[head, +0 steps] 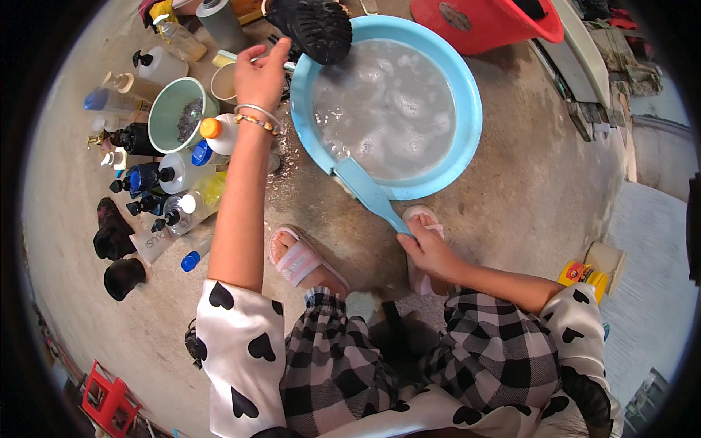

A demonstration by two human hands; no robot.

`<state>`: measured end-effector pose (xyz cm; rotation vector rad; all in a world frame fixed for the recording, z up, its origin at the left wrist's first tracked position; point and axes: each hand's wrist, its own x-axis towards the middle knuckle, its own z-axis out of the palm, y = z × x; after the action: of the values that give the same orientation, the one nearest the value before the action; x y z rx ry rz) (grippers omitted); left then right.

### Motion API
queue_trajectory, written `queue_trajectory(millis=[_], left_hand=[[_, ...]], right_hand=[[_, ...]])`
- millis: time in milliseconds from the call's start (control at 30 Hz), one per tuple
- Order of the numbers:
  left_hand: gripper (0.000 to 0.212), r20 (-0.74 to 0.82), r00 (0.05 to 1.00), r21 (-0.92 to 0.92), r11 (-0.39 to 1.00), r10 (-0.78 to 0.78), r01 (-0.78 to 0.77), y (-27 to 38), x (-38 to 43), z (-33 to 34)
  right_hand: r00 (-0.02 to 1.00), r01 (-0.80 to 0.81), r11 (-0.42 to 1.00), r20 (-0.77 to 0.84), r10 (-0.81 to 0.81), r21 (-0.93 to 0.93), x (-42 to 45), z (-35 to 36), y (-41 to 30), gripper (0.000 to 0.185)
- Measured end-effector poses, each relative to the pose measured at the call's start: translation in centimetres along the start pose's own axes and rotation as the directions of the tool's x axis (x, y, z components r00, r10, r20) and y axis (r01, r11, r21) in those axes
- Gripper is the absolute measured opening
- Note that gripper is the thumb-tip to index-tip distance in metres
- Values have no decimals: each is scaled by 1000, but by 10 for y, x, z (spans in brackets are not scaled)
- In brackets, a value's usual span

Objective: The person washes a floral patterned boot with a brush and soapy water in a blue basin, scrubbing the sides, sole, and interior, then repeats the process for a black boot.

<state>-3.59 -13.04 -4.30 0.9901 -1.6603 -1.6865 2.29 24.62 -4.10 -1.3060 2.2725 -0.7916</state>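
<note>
My right hand point(432, 252) grips the handle of a light-blue scrub brush point(372, 194). The brush head lies over the near rim of a blue plastic basin point(471, 126) that holds grey, sudsy water point(389, 109). Stretched forward at the basin's left is my left hand point(262, 76), fingers bent. A small brush with yellow bristles point(223, 58) is beside it, its pale handle passing behind the hand; whether I hold it is unclear. Just beyond my fingertips, what looks like a black shoe point(326, 33) shows its ridged sole at the basin's far-left rim.
Several pump bottles point(162, 65) crowd the floor at left, around a pale green bucket point(183, 82) with dark matter inside. A red tub point(487, 24) stands beyond the basin. Dark shoes or boots point(112, 230) lie at left, a red stool point(109, 399) lower left. Yellow container point(586, 276) at right.
</note>
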Motion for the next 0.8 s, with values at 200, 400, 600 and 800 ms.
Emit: queue_trajectory(millis=[200, 400, 600, 800], left_hand=[[59, 8, 999, -55, 998, -42, 42, 2, -4, -9], [47, -27, 997, -63, 995, -77, 75, 6, -16, 0], [49, 13, 996, -47, 995, -86, 87, 15, -19, -3], [41, -2, 993, -66, 991, -119, 118, 5, -21, -22]], right_hand=[[787, -551, 832, 372, 493, 65, -38, -81, 38, 19], [838, -404, 877, 280, 469, -259, 3, -149, 82, 22], [925, -308, 927, 162, 344, -213, 88, -127, 70, 34], [597, -802, 435, 567, 568, 409, 110, -107, 13, 43]])
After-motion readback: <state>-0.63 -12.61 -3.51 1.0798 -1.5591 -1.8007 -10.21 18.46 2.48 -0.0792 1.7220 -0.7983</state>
